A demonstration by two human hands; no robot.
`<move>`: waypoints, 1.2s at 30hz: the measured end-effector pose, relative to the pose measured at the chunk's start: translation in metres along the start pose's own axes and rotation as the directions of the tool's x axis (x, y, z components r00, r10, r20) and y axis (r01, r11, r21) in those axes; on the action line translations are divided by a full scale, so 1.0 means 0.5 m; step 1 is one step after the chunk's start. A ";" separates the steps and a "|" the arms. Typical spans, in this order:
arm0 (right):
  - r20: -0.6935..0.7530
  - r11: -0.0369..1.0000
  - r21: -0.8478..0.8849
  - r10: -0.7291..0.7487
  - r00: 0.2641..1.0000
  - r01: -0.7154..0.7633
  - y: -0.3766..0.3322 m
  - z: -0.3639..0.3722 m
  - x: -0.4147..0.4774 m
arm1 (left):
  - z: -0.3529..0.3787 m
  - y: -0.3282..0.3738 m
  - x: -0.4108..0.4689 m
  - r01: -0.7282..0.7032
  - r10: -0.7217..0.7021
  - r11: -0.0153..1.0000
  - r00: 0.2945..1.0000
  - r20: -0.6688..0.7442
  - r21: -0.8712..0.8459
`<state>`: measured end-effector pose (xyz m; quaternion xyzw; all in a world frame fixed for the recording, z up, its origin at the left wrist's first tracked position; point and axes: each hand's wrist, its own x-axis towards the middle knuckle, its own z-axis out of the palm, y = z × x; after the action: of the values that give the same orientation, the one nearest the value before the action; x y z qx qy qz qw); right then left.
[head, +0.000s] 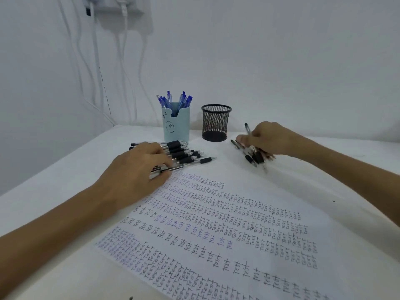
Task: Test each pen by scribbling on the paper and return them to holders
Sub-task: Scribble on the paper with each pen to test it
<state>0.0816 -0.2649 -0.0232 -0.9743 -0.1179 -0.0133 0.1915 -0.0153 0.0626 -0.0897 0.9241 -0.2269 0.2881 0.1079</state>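
A sheet of paper (216, 230) covered in rows of the word "TEST" in black and blue ink lies in front of me. At its far left corner lies a pile of black pens (184, 153); my left hand (138, 169) rests flat on that pile with fingers spread. My right hand (266, 139) is closed around a bundle of black pens (255, 158), tips pointing down toward the table. A light blue holder (176, 124) stands behind, holding several blue pens (175, 100). Next to it stands a black mesh holder (215, 123), seemingly with nothing in it.
The white table (65, 191) meets a white wall behind the holders. White cables (95, 61) hang down the wall at the left from a socket. A small dark speck (333, 201) lies on the table right of the paper.
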 end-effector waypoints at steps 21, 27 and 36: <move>-0.236 0.926 -0.353 -0.225 0.945 0.132 -0.025 0.063 0.039 | -0.004 0.039 -0.002 0.058 -0.058 0.998 0.998 0.000 -0.024; -0.230 0.897 -0.279 -0.408 0.883 0.342 -0.060 0.094 0.013 | -0.007 0.048 -0.003 0.014 -0.021 0.996 0.996 -0.089 -0.086; -0.084 0.657 -0.286 -0.743 0.665 0.698 -0.118 0.129 -0.054 | -0.032 0.077 0.006 -0.131 0.056 0.970 0.939 -0.339 -0.203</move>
<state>0.0403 -0.1937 -0.0631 -0.8556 -0.4742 -0.1964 0.0671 -0.0394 0.0330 -0.0721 0.8328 -0.2805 0.4164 0.2333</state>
